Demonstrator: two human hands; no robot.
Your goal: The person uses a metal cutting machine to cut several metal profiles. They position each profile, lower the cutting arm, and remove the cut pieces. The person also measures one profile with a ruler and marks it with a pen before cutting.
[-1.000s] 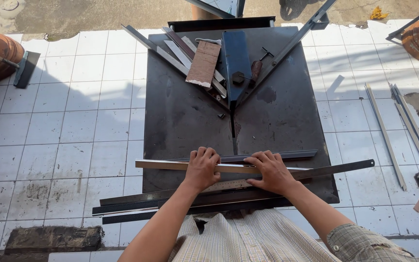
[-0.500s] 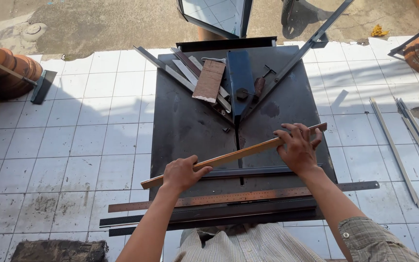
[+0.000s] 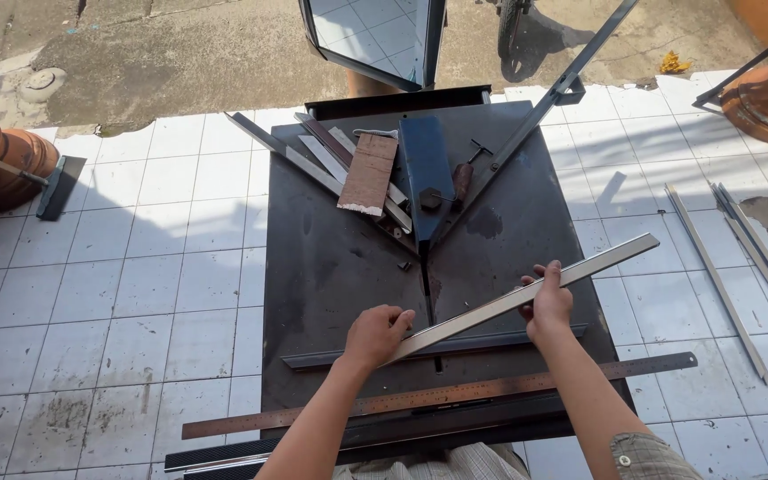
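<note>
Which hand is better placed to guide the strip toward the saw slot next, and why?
Probably the left hand: it grips the metal strip at its near end, beside the table's slot. The right hand holds mid-strip, farther off.

An outdoor metal workshop: a dark steel cutting table [image 3: 331, 267] on tiled ground, metal strips [image 3: 722, 284] lying around.

left hand [image 3: 375, 333] + right hand [image 3: 546, 305] grip metal strip [image 3: 526, 298] | tilted above dark table [image 3: 340, 267] | ruler [image 3: 437, 396] below
</note>
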